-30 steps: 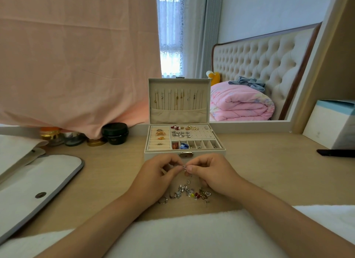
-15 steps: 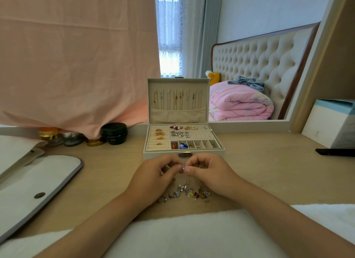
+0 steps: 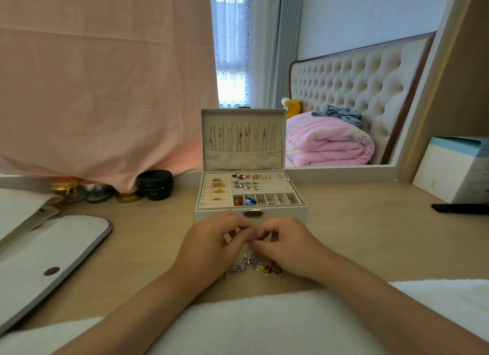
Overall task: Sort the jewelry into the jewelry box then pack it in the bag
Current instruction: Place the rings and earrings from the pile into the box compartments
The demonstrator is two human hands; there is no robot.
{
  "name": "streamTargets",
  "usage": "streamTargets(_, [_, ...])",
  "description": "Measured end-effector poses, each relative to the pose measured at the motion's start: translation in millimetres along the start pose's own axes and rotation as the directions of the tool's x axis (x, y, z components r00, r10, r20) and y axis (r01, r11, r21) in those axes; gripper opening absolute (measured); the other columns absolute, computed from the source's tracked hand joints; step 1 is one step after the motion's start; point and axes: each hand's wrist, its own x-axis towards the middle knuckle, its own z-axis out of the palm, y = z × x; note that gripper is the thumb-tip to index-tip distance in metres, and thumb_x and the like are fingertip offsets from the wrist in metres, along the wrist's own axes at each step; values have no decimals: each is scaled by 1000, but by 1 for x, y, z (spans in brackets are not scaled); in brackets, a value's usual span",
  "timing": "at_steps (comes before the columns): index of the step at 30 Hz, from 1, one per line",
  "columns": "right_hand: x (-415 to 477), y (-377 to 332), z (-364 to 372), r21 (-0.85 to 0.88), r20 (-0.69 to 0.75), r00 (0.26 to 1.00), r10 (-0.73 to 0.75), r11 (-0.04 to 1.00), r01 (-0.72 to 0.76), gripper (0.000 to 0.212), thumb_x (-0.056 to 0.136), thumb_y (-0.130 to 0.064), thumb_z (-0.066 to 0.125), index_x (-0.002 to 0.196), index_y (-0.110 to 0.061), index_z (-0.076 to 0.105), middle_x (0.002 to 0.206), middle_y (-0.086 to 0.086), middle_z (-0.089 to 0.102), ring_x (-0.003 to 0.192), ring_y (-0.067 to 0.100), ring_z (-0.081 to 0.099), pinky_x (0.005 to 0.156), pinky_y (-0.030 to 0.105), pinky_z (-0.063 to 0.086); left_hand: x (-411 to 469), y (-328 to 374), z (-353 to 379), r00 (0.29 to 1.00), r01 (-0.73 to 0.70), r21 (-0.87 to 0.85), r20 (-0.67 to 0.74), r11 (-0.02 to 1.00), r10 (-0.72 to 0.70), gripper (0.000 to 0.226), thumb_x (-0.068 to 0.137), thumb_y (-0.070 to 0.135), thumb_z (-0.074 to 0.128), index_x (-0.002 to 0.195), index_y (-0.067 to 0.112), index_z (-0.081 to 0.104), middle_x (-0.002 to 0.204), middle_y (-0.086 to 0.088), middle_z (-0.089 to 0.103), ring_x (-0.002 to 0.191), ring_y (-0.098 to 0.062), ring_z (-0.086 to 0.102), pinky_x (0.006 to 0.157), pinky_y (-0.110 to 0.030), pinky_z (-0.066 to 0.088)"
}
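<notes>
Bedroom mirror behind | wooden desk [image 3: 357,235] | jewelry box [image 3: 251,212] lid up | both hands' grip pinched together, contents unclear

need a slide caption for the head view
Both hands work a small piece over loose jewelry before the open jewelry box.

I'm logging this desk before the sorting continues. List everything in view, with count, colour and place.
jewelry box: one, cream, open, desk centre
loose jewelry: small pile, silver, red, yellow, desk beneath hands
bag: one, white with grey trim, left
jars: several, black, gold, clear, under pink cloth
pink cloth: one, hanging left
carton: one, white and blue, right
dark flat object: one, far right
left hand, right hand: fingers together, pinching something small
</notes>
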Motion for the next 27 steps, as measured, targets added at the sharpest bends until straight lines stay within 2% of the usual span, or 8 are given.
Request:
streamTargets(4, [1,-3,-2,-25,-34,999,-10,1000,9,6,89,-26,74,88,-29,78,75,-19,71,58,-4,59,59,12,42,4,-3,3,960,268,-299,5,916,-279,13,93,20,66,96,32,71,91,18,69,87,-6,63,73,-24,54])
streamTargets(9, [3,-4,-14,-89,89,996,32,996,-24,7,84,-21,80,88,-27,80,83,-12,74,65,-8,62,64,9,44,10,-4,-2,917,391,-443,106,807,-385,9,95,18,65,94,22,73,81,5,71,76,-9,65,68,-24,54])
streamTargets(13, [6,-2,-18,-162,115,992,46,986,-27,6,83,-25,80,88,-29,80,84,-15,74,71,-6,64,69,10,46,15,0,1,904,418,-484,141,769,-403,8,95,16,66,93,20,73,76,0,71,70,-10,65,63,-20,52])
streamTargets(17, [10,-1,-25,-127,90,996,13,992,-2,8,84,-20,79,89,-26,79,86,-12,73,74,-7,62,71,9,44,16,1,4,900,431,-487,178,760,-397,8,97,16,63,94,19,70,82,-2,74,71,-12,65,65,-26,54])
streamTargets(20, [10,-3,-33,-143,173,983,56,989,-31,14,84,-18,80,95,-27,80,89,-11,76,71,-8,62,69,8,46,19,3,3,895,442,-492,188,750,-404,8,98,16,62,95,18,69,86,-1,76,72,-12,66,67,-27,55])
streamTargets(22, [11,-7,-38,-80,194,979,57,996,-42,17,85,-15,79,99,-24,80,89,-5,77,68,1,62,67,15,51,24,4,1,897,437,-506,189,743,-399,8,97,15,63,94,17,70,85,-1,76,71,-12,66,66,-26,54])
streamTargets(24, [17,-12,-45,43,120,993,12,999,-17,15,87,-9,76,97,-19,81,80,-3,75,60,12,58,58,22,51,32,6,0,907,417,-516,186,749,-377,7,95,14,65,92,17,71,83,-3,75,71,-12,67,64,-23,54])
streamTargets(27, [27,-21,-59,173,11,1000,-23,985,21,14,88,-4,74,99,-10,78,74,-2,71,48,10,53,48,19,44,50,11,2,927,371,-495,149,785,-344,7,94,14,68,90,17,73,78,-3,73,71,-11,67,64,-25,54])
